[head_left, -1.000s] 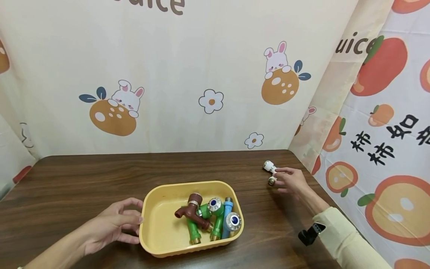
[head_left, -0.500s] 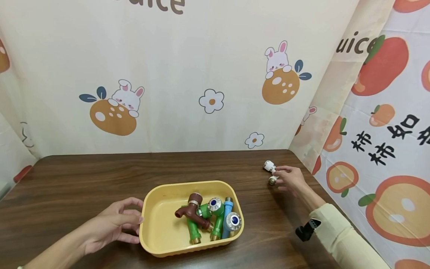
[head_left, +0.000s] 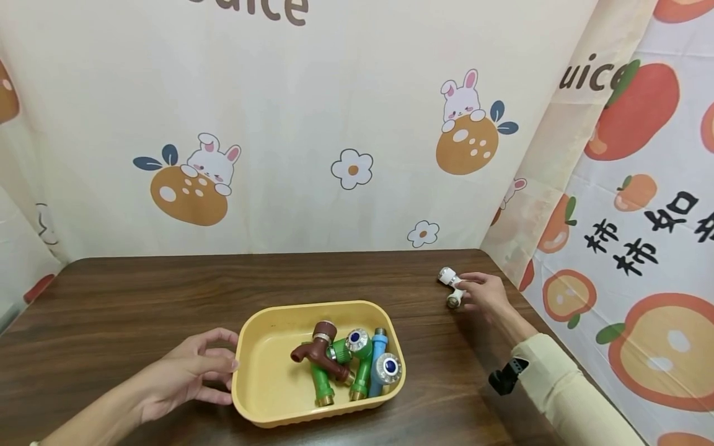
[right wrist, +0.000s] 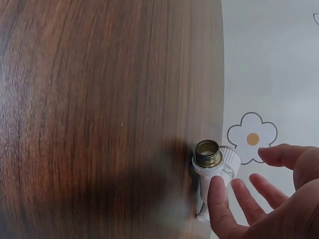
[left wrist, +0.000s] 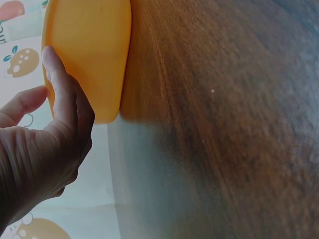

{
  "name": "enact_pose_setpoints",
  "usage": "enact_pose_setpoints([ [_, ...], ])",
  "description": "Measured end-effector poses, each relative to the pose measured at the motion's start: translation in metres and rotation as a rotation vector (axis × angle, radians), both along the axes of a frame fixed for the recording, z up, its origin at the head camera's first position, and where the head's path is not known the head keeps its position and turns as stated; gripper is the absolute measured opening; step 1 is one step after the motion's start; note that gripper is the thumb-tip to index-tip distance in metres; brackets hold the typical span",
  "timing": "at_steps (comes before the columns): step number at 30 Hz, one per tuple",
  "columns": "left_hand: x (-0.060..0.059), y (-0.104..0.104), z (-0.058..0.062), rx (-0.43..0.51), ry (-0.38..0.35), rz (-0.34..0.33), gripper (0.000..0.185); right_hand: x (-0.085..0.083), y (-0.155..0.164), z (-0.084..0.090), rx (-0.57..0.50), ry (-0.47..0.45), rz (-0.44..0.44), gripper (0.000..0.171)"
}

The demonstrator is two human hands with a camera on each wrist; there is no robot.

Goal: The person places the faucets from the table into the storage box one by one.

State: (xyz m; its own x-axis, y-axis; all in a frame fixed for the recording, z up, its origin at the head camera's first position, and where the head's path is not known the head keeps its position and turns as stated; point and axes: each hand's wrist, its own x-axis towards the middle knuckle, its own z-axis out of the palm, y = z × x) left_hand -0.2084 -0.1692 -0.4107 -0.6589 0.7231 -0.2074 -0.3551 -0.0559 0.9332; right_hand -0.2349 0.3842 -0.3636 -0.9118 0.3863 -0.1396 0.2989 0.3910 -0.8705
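A white plastic tap (head_left: 448, 276) with a clear knob lies at the table's back right. My right hand (head_left: 486, 296) is just to its right. In the right wrist view the fingertips overlap the tap's white body (right wrist: 205, 181), and the thumb stands apart from it. The tap's threaded metal end (right wrist: 208, 153) shows. My left hand (head_left: 186, 375) touches the left end of a yellow plastic basin (head_left: 262, 347) with extended fingers. Inside the basin's right half lie a brown tap (head_left: 320, 353), green taps (head_left: 362, 371) and a blue tap (head_left: 378, 347) with a clear knob.
The dark wood table (head_left: 167, 285) reaches back to a printed curtain (head_left: 290, 210). Another fruit-print cloth (head_left: 602, 186) hangs along the right side, near my right arm. A black wrist device (head_left: 509, 376) sits at my right sleeve.
My right hand has drawn slightly right and up off the white tap, so more of its body shows. The left hand and the basin stay in place.
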Motion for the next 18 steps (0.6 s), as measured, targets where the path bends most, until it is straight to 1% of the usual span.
enact_pose_setpoints([
  [8, 0.0002, 0.0008, -0.0002, -0.008, -0.008, 0.006, 0.03, -0.0054, 0.0018, -0.0069, 0.065, 0.016, 0.014, 0.046],
  [18, -0.0008, 0.0009, -0.0007, 0.009, 0.001, -0.003, 0.029, -0.0095, 0.0013, -0.007, 0.084, 0.027, 0.007, 0.046],
])
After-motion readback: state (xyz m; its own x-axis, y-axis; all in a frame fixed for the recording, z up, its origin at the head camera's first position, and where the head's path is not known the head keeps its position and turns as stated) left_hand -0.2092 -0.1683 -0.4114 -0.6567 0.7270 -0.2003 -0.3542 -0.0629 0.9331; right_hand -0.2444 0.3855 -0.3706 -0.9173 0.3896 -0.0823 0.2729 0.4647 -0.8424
